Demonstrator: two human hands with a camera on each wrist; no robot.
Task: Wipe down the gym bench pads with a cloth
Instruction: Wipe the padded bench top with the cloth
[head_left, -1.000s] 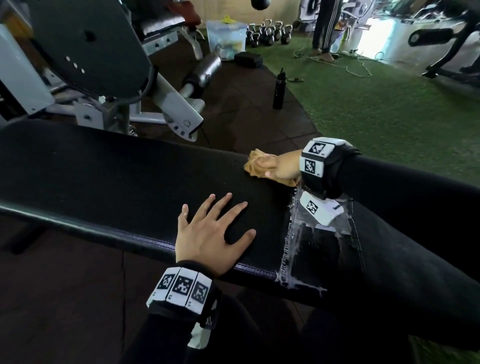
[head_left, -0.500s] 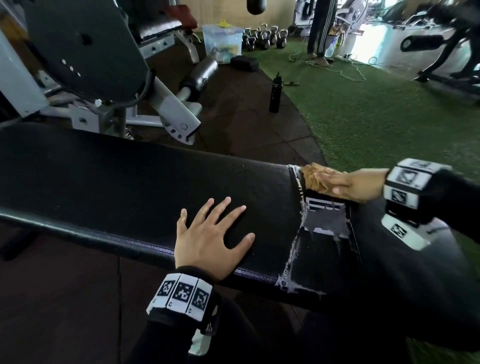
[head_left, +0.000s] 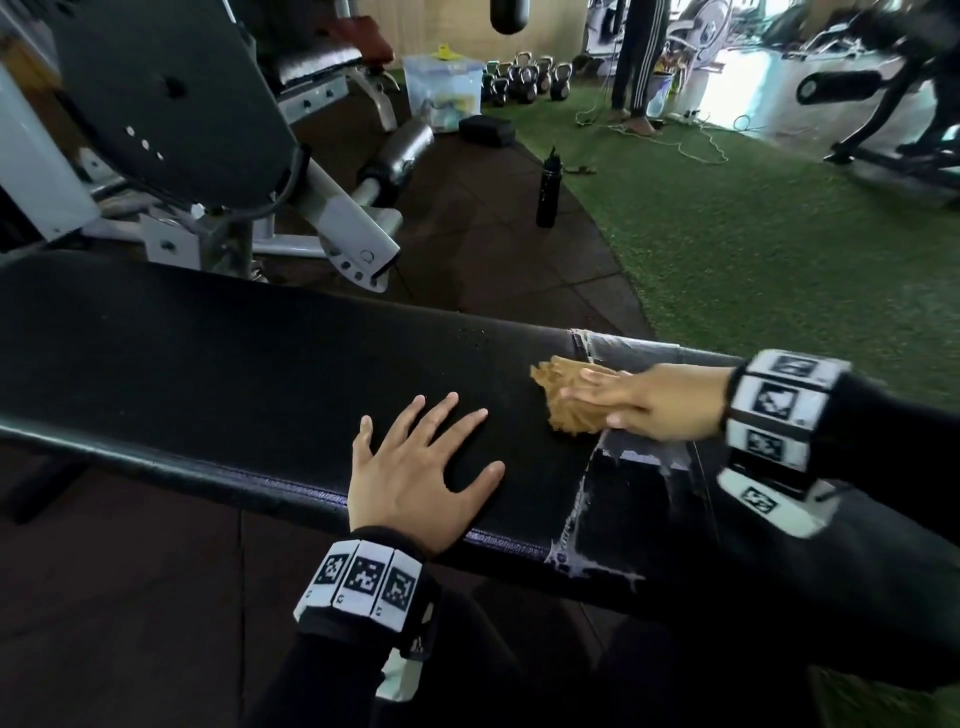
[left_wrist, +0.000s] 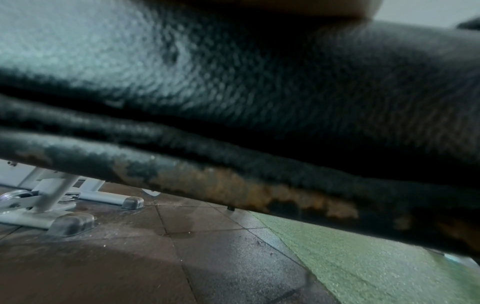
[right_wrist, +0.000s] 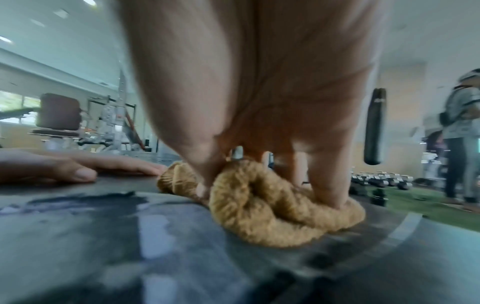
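A long black bench pad (head_left: 208, 364) runs across the head view. My left hand (head_left: 415, 467) lies flat on it with fingers spread, near the front edge. Just to its right, my right hand (head_left: 649, 400) bears down on a bunched tan cloth (head_left: 561, 415) at the torn seam of the pad. In the right wrist view the thumb and fingers (right_wrist: 327, 185) dig into the cloth (right_wrist: 259, 205) and bunch it between them. The left wrist view shows only the pad's worn side (left_wrist: 233, 82) and the floor below.
A patch of cracked, whitish covering (head_left: 639, 467) lies right of the seam. Behind the bench stand a grey machine (head_left: 208, 156), a black bottle (head_left: 548, 192) on the floor, kettlebells (head_left: 519, 83) and a standing person (head_left: 634, 62). Green turf (head_left: 779, 234) spreads to the right.
My right hand slid the cloth rightward along the pad's far edge, then back left and inward to the seam near my left hand. The left hand stayed flat in place.
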